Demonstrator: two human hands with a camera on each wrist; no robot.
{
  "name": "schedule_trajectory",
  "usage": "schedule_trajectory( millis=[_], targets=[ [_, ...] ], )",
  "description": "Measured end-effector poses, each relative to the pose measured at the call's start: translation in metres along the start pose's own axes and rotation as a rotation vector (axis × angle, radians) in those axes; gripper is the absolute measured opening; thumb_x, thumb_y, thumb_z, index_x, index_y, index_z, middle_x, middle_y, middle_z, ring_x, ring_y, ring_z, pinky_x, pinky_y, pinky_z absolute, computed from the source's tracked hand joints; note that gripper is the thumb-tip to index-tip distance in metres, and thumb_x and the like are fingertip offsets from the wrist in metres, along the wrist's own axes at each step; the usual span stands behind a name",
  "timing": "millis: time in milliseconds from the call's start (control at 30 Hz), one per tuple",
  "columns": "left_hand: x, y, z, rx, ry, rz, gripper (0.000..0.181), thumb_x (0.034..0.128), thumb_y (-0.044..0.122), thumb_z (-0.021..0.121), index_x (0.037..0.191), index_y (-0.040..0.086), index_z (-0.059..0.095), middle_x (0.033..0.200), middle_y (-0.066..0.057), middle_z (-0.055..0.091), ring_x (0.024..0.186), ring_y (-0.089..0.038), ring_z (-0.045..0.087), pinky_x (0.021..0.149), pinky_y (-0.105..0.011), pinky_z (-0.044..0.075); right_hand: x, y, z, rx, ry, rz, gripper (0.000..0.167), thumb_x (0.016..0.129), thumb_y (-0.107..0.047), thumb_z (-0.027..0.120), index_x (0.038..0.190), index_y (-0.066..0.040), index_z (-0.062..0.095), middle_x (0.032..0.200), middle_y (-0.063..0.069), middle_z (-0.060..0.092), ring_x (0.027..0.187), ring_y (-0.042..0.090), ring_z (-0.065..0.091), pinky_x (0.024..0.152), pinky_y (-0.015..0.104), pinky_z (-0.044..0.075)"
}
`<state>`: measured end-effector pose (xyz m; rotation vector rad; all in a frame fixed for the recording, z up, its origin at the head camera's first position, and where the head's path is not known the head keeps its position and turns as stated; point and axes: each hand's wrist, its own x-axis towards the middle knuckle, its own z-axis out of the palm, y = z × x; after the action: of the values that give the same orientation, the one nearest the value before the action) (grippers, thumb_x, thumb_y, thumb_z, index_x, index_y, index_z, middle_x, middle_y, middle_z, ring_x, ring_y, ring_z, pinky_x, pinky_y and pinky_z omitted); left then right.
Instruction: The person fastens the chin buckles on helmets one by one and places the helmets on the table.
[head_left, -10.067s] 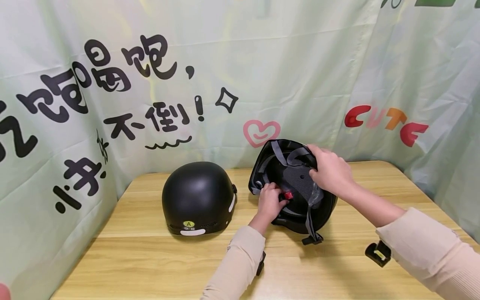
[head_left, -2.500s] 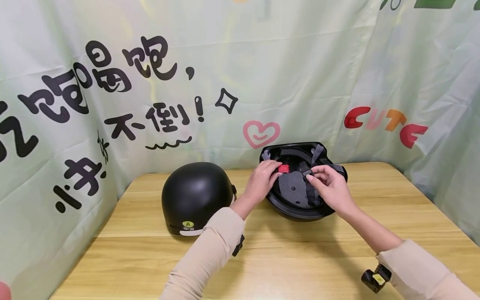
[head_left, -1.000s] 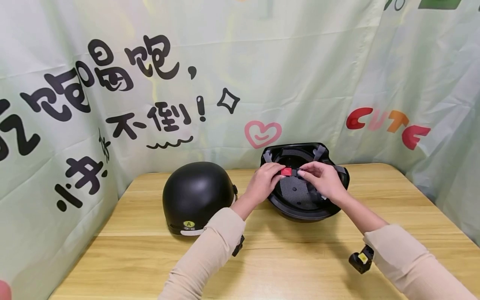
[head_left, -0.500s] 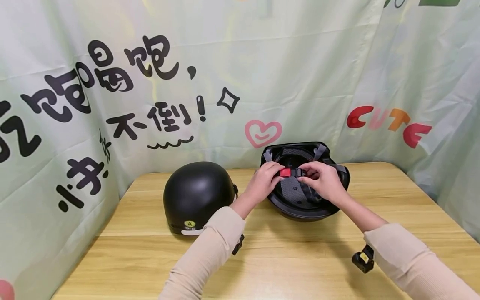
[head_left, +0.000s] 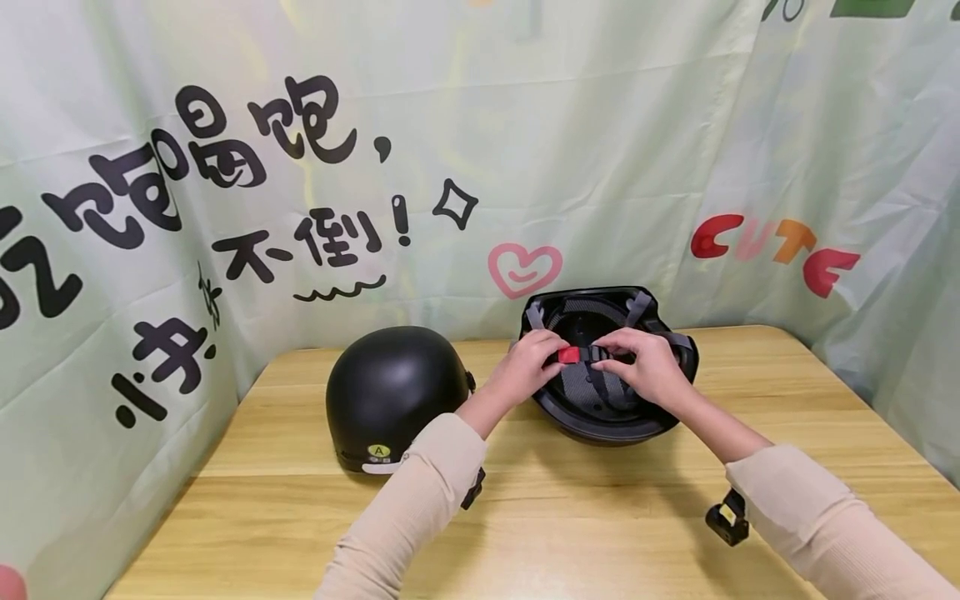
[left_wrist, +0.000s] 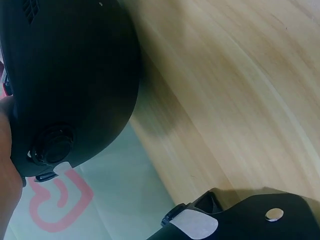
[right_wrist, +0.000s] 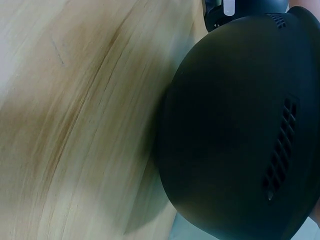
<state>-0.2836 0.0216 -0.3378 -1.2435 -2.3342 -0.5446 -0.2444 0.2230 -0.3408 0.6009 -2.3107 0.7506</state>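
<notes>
A black helmet (head_left: 600, 427) lies upside down on the table, its padded inside facing up. Across its opening runs the chin strap with a red and black buckle (head_left: 569, 355). My left hand (head_left: 522, 367) pinches the buckle's red end between thumb and fingers. On the other side, my right hand (head_left: 647, 363) pinches the black end. Both ends lie in line and touch; whether they are locked cannot be made out. Each wrist view shows mainly the shell of this helmet (left_wrist: 75, 75), which hides most of the fingers.
A second black helmet (head_left: 397, 392) with a yellow A sticker stands dome up, left of the first, close to my left forearm. The wooden table (head_left: 570, 533) ends at a printed cloth backdrop (head_left: 600, 167). A black wrist camera (head_left: 727, 518) hangs under my right sleeve.
Ten seconds ago the helmet stood tilted, with my right hand on its rim. The buckle ends, apart 2.5 s ago, have come together. In the last half second both hands lowered slightly.
</notes>
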Motion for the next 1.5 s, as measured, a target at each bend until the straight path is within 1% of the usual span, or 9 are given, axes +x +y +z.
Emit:
schedule_trajectory(
  millis=[200, 400, 500, 700, 833, 1000, 1200, 1367, 1500],
  targets=[
    [0.001, 0.000, 0.000, -0.001, -0.015, 0.025, 0.022, 0.0841, 0.011, 0.068, 0.104, 0.001, 0.065, 0.105, -0.010, 0.065, 0.101, -0.022, 0.058, 0.089, -0.028, 0.048, -0.002, 0.001, 0.000, -0.025, 0.028, -0.010, 0.029, 0.062, -0.003, 0.082, 0.090, -0.003, 0.073, 0.084, 0.011, 0.072, 0.076, 0.025, 0.068, 0.063, 0.039, 0.052],
    [0.000, 0.000, 0.001, 0.005, -0.003, 0.054, 0.021, 0.0826, 0.009, 0.068, 0.101, 0.000, 0.066, 0.100, -0.009, 0.065, 0.093, -0.021, 0.058, 0.085, -0.027, 0.049, -0.003, 0.000, 0.000, -0.028, 0.010, -0.003, 0.028, 0.062, -0.003, 0.081, 0.090, -0.003, 0.074, 0.084, 0.012, 0.072, 0.077, 0.026, 0.068, 0.063, 0.041, 0.052],
    [-0.001, 0.000, 0.001, 0.023, 0.002, 0.061, 0.020, 0.0819, 0.008, 0.068, 0.100, 0.001, 0.067, 0.097, -0.008, 0.065, 0.090, -0.020, 0.058, 0.082, -0.026, 0.049, -0.004, -0.001, 0.001, -0.022, 0.008, 0.002, 0.028, 0.063, -0.003, 0.081, 0.090, -0.004, 0.074, 0.085, 0.012, 0.072, 0.078, 0.026, 0.068, 0.063, 0.042, 0.052],
    [-0.004, 0.000, 0.001, 0.038, -0.010, 0.053, 0.020, 0.0815, 0.009, 0.069, 0.100, 0.002, 0.068, 0.096, -0.006, 0.065, 0.089, -0.019, 0.058, 0.079, -0.026, 0.049, -0.006, 0.000, 0.006, -0.009, 0.016, 0.005, 0.029, 0.062, -0.003, 0.082, 0.090, -0.003, 0.074, 0.085, 0.011, 0.072, 0.078, 0.025, 0.068, 0.064, 0.040, 0.052],
    [-0.004, 0.000, 0.000, 0.031, -0.016, 0.050, 0.020, 0.0809, 0.009, 0.069, 0.100, 0.002, 0.069, 0.096, -0.006, 0.065, 0.089, -0.019, 0.058, 0.079, -0.026, 0.049, -0.007, 0.000, 0.007, 0.006, 0.014, -0.001, 0.029, 0.062, -0.002, 0.081, 0.090, -0.002, 0.073, 0.085, 0.012, 0.072, 0.078, 0.025, 0.067, 0.065, 0.041, 0.053],
    [-0.005, -0.001, 0.001, 0.013, -0.009, 0.048, 0.019, 0.0799, 0.007, 0.069, 0.098, 0.002, 0.069, 0.094, -0.007, 0.065, 0.087, -0.019, 0.057, 0.078, -0.025, 0.049, -0.006, -0.001, 0.007, 0.007, 0.005, -0.017, 0.030, 0.062, -0.001, 0.081, 0.091, -0.001, 0.073, 0.085, 0.012, 0.072, 0.077, 0.026, 0.067, 0.064, 0.042, 0.053],
    [-0.005, -0.003, 0.001, 0.022, -0.004, 0.058, 0.019, 0.0794, 0.007, 0.069, 0.097, 0.002, 0.069, 0.093, -0.007, 0.065, 0.087, -0.019, 0.057, 0.079, -0.024, 0.049, -0.006, -0.002, 0.008, 0.003, -0.001, -0.039, 0.029, 0.062, -0.001, 0.081, 0.090, 0.000, 0.073, 0.085, 0.012, 0.072, 0.075, 0.025, 0.067, 0.061, 0.041, 0.052],
    [-0.005, -0.004, 0.002, 0.010, 0.003, 0.071, 0.018, 0.0780, 0.006, 0.069, 0.096, 0.001, 0.069, 0.091, -0.007, 0.065, 0.086, -0.020, 0.057, 0.080, -0.026, 0.049, -0.006, -0.003, 0.009, -0.001, -0.002, -0.043, 0.028, 0.061, -0.001, 0.081, 0.088, -0.001, 0.073, 0.084, 0.012, 0.072, 0.073, 0.024, 0.067, 0.060, 0.039, 0.052],
    [-0.005, -0.002, 0.001, -0.001, -0.029, 0.075, 0.019, 0.0793, 0.007, 0.069, 0.097, 0.000, 0.068, 0.092, -0.008, 0.065, 0.087, -0.020, 0.057, 0.079, -0.025, 0.049, -0.005, -0.005, 0.012, 0.002, -0.008, -0.059, 0.028, 0.061, -0.002, 0.081, 0.087, -0.001, 0.073, 0.084, 0.013, 0.072, 0.072, 0.024, 0.067, 0.061, 0.039, 0.053]
  ],
)
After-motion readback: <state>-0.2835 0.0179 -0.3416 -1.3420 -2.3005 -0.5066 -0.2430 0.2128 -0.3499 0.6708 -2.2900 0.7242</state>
